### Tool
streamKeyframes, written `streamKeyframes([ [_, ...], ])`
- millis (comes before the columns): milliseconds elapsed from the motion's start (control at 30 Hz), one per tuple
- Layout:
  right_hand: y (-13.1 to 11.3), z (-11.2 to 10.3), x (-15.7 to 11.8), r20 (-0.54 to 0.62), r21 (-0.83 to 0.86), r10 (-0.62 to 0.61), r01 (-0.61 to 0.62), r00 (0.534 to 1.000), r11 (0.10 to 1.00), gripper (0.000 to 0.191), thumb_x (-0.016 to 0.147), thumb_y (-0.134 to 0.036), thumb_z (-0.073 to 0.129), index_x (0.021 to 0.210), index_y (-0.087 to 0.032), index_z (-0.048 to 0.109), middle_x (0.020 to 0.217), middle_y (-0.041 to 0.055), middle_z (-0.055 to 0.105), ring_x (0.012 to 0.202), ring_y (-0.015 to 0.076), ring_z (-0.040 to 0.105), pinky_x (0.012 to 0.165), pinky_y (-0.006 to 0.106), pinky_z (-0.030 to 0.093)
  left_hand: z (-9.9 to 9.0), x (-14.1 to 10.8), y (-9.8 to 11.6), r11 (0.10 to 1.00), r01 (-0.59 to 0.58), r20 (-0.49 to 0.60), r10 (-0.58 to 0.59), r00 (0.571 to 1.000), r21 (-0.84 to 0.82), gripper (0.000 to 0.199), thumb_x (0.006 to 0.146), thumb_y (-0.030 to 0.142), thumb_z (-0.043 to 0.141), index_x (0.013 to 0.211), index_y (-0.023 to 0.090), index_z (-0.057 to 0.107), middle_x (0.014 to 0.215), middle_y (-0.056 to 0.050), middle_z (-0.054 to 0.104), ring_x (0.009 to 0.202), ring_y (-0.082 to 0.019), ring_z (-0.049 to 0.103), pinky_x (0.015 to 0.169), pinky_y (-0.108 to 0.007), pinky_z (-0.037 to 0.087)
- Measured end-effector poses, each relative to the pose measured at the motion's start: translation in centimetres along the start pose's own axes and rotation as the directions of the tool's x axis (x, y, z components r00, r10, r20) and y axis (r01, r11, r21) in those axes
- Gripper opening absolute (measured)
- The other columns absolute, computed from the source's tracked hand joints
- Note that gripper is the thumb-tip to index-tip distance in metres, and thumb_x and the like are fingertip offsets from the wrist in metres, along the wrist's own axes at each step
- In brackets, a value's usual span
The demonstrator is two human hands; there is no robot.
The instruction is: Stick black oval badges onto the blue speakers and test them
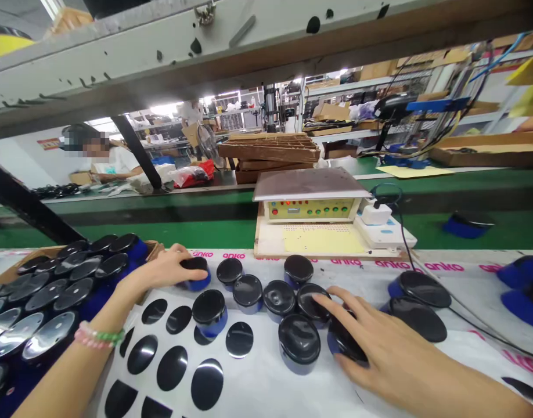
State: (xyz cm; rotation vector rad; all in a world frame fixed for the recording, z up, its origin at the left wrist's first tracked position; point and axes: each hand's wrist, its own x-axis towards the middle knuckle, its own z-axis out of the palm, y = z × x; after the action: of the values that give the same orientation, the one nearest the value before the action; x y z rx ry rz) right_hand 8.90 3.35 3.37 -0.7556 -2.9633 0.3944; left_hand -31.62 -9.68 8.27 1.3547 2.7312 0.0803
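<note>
My left hand (173, 268) is closed around a round blue piece with a glossy black top (195, 268), standing on the white-covered bench. My right hand (368, 331) has its thumb and fingers around another such piece (345, 343), partly hidden beneath them; its index finger reaches onto a neighbouring black top (310, 297). Several similar pieces stand between my hands, among them a tall one (209, 313) and a near one (299, 342). In front of my left hand lies a white sheet (162, 331) with flat black discs (172, 367).
At left, a carton (155, 251) holds rows of similar pieces. A control box (312, 210) with a power strip (386, 232) stands behind; its cable crosses the right side. More pieces (417, 319) lie right. A green conveyor (205, 217), an overhead beam and a seated person (118, 162) are beyond.
</note>
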Motion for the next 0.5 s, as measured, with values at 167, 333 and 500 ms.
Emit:
streamKeyframes([
  [167,-2.5,-0.5,3.1,0.092,0.004,0.104,-0.105,0.990,0.994,0.066,0.085,-0.023,0.040,0.149,-0.015,0.024,0.145,0.0160,0.038,0.110,0.0352,0.057,0.081,0.052,0.053,-0.1,-4.9,4.4,0.989,-0.117,-0.033,0.120,0.992,0.087,0.083,0.062,0.072,0.063,0.126,0.020,0.055,0.142,-0.017,0.040,0.136,-0.046,0.022,0.108,-0.061,0.019],
  [333,-2.1,-0.4,3.0,0.067,0.047,0.074,-0.077,0.995,0.996,0.056,0.090,-0.027,0.041,0.145,-0.024,0.032,0.142,0.0109,0.042,0.103,0.0309,0.063,0.082,0.046,0.053,1.7,-9.1,13.6,0.588,-0.805,0.013,0.808,0.589,-0.079,0.076,0.061,0.075,0.063,0.117,0.023,0.054,0.133,-0.013,0.048,0.126,-0.036,0.038,0.108,-0.052,0.029],
  [500,0.1,-4.4,2.5,-0.191,-0.047,0.100,-0.111,0.976,0.993,0.051,0.090,-0.046,0.044,0.139,-0.034,0.036,0.138,0.0083,0.047,0.091,0.0308,0.067,0.068,0.043,0.056,4.6,-8.6,16.8,0.510,-0.860,0.033,0.860,0.510,-0.017,0.082,0.059,0.079,0.059,0.113,0.017,0.053,0.133,-0.019,0.046,0.118,-0.043,0.043,0.094,-0.058,0.040],
])
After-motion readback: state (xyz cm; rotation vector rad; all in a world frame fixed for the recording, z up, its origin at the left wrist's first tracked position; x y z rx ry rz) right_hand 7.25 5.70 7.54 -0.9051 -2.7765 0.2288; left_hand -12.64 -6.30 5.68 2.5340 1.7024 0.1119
